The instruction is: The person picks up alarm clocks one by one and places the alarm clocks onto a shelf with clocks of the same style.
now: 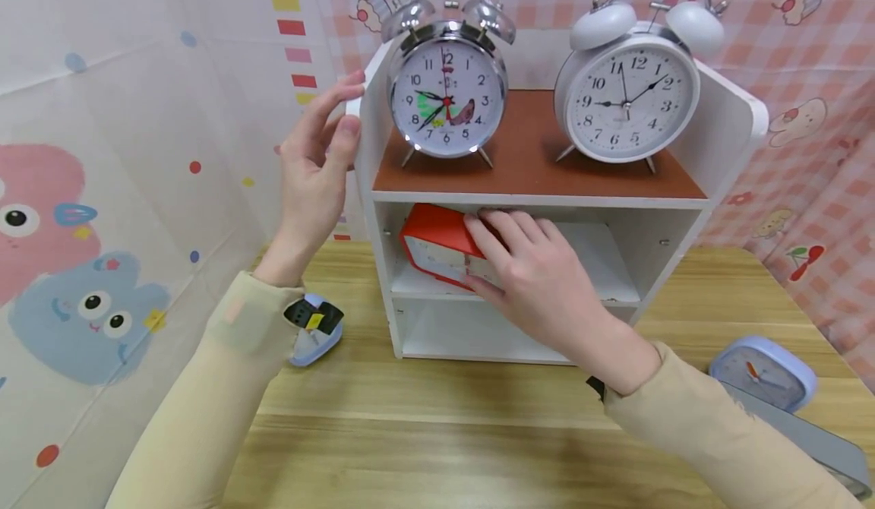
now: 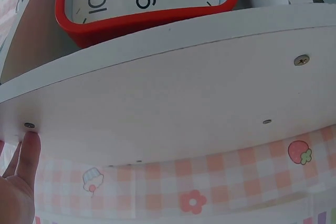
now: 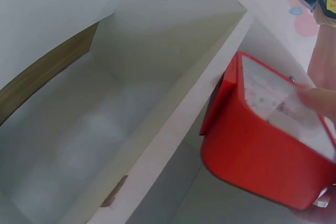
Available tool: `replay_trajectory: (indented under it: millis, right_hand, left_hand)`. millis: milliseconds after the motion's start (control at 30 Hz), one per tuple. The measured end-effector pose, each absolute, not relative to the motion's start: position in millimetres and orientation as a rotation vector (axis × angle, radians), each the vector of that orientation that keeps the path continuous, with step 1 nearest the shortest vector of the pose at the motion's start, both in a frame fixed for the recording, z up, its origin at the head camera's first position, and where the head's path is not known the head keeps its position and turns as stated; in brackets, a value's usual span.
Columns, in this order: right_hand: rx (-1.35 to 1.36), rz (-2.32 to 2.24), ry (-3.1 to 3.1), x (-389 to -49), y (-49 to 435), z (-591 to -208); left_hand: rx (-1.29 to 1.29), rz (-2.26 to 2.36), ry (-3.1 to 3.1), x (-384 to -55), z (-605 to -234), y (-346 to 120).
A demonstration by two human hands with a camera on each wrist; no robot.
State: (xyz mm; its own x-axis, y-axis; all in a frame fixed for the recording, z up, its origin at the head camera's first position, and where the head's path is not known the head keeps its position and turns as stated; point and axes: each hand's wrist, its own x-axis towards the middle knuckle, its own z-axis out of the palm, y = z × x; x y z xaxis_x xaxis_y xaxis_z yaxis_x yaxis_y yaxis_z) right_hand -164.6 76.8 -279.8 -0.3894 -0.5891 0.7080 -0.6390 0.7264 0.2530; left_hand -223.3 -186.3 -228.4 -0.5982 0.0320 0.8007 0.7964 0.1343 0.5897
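Note:
A red alarm clock [image 1: 437, 224] with a pale face sits tilted at the left of the shelf unit's middle compartment. My right hand [image 1: 536, 281] grips it, thumb across its face and fingers over its top; the right wrist view shows the thumb on the face of the red clock [image 3: 257, 150]. With fairly straight fingers, my left hand [image 1: 317, 144] touches the white shelf unit's [image 1: 369, 152] left side panel near its upper front edge. In the left wrist view, the fingertips of the left hand [image 2: 20, 192] meet the panel's outer face.
On the brown top shelf [image 1: 533, 167] stand a silver twin-bell clock [image 1: 447, 125] and a white twin-bell clock [image 1: 625, 129]. A blue clock [image 1: 317, 348] lies left of the unit on the wooden table [image 1: 437, 433]. Another blue clock [image 1: 766, 372] and a grey box-shaped object [image 1: 807, 437] are at right.

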Motion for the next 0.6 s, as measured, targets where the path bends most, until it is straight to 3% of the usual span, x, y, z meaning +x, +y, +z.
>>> replay_trajectory:
  millis: [600]
  right_hand:
    - [0.9,0.007,-2.178,-173.0,69.1,-276.5]
  left_hand:
    - [-0.795,-1.536,-1.782,-222.2,-228.4,-186.5]
